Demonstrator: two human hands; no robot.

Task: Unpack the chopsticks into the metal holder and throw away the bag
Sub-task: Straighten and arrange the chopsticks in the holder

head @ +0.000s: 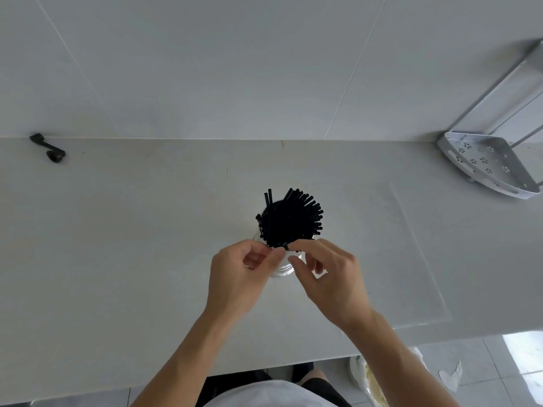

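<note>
A dense bundle of thin black chopsticks [289, 217] stands fanned out in a shiny metal holder [282, 270] on the pale grey counter [117, 230]. The left hand [239, 274] and right hand [329, 274] each pinch something small and dark at the bundle's near edge; what it is I cannot tell. A sharp tug could tip the holder and spill the sticks.

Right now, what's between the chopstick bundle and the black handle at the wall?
Head view: only bare pale countertop lies between the chopsticks and the black handle.
</note>
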